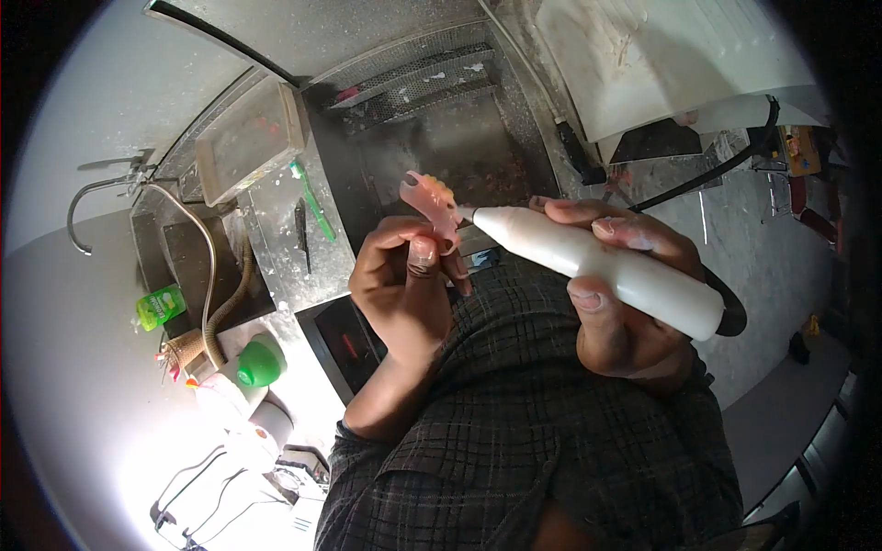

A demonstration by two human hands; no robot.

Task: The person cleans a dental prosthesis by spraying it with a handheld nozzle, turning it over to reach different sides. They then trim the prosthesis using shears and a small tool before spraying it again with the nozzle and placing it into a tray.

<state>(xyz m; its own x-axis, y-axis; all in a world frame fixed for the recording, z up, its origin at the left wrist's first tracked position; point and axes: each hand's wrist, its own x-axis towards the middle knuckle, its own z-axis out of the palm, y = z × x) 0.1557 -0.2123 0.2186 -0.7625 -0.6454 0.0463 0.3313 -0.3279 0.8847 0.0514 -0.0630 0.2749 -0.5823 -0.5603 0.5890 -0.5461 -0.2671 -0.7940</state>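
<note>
Between the thumb and fingers of my left hand (pixel 404 285) is a pink denture piece (pixel 430 204) with yellowish teeth along its upper right edge. My right hand (pixel 634 294) is wrapped round a white handpiece (pixel 597 262), which points left. The handpiece's narrow tip is close beside the right edge of the denture; whether they touch is hard to tell. Both hands are above a dusty metal box (pixel 441 138) and in front of the dark checked shirt.
Left of the box, a green toothbrush (pixel 315 204) and a dark thin tool (pixel 301 236) lie on a dusty counter. Farther left are a sink (pixel 230 275) with a curved tap, a green bottle (pixel 162 308) and a green bowl (pixel 259 365). A black hose (pixel 726 165) hangs at right.
</note>
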